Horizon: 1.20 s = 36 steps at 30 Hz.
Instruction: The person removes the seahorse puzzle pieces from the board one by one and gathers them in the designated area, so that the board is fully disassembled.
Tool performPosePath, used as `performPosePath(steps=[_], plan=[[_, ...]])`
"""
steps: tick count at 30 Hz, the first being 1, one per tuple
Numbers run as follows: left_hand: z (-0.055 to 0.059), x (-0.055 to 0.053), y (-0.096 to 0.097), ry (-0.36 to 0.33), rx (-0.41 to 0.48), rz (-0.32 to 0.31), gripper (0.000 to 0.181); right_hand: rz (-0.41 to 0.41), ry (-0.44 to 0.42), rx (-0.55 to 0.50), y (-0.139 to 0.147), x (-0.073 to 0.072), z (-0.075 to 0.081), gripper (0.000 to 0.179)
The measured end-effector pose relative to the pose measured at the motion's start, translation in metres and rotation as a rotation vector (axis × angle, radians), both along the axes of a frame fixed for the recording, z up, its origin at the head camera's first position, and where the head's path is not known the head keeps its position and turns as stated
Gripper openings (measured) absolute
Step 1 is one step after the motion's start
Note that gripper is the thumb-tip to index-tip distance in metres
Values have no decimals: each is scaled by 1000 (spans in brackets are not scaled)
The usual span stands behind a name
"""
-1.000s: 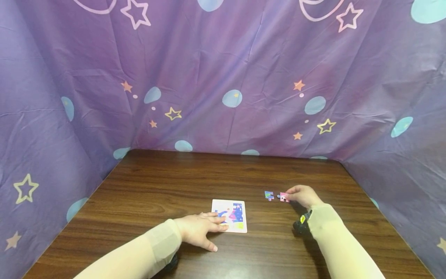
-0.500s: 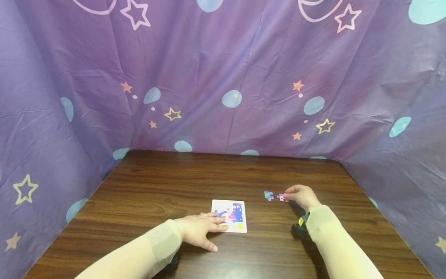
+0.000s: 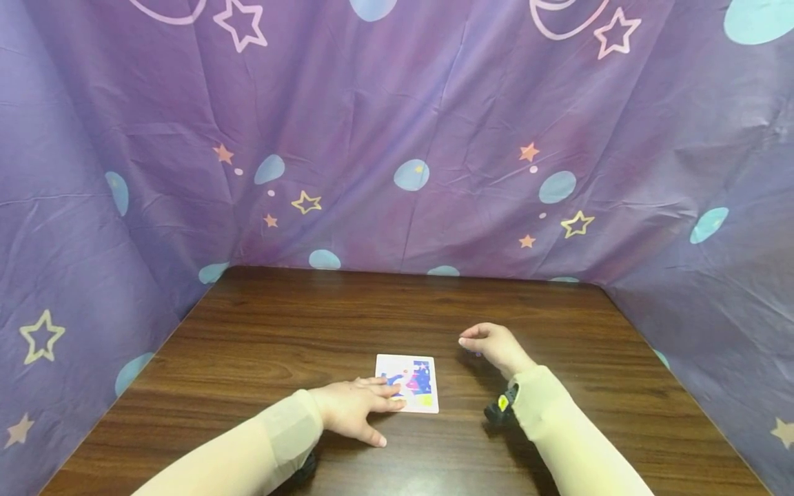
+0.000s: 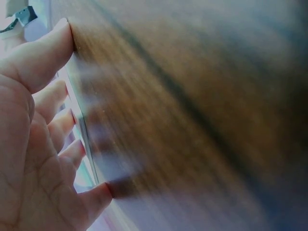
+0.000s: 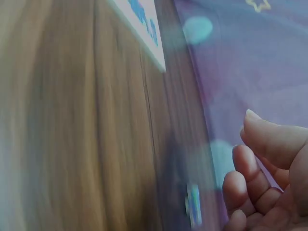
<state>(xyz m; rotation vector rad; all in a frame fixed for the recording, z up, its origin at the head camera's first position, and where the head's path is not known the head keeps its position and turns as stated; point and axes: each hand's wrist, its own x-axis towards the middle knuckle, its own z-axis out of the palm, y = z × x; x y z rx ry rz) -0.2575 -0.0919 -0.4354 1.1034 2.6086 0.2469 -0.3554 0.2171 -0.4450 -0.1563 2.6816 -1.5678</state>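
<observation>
My left hand (image 3: 353, 410) lies flat on the table, its outstretched fingers resting on a square white-bordered jigsaw puzzle (image 3: 383, 362) with a blue and pink picture. My right hand (image 3: 496, 348) is raised a little to the right of the puzzle, thumb and fingers in a pinch as if on the pink puzzle piece. That piece itself is out of sight behind the fingers. Below them a blue-green puzzle piece (image 5: 194, 207) lies on the table in the right wrist view; the head view shows only a sliver of it.
The brown wooden table (image 3: 298, 310) backs onto a purple curtain (image 3: 347, 138) printed with stars, which also flanks both sides. A black wrist device (image 3: 499, 410) hangs beneath the right cuff.
My right hand has moved left from the pink piece's place to above the blue-green piece. The pink piece can no longer be seen on the table. The left hand stays put.
</observation>
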Motion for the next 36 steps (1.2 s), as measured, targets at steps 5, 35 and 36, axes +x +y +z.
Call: performPosePath(steps=[5,35,36], plan=[[0,-1,1,-1,-5,-9,70,8,-13,-1,-30,5,-3,15],[13,-5,11,18,-58,-45,66,122,29,128,-75,20,-23,18],[15,-5,13,23,-59,-46,64,129,32,128,-75,19,-24,19]])
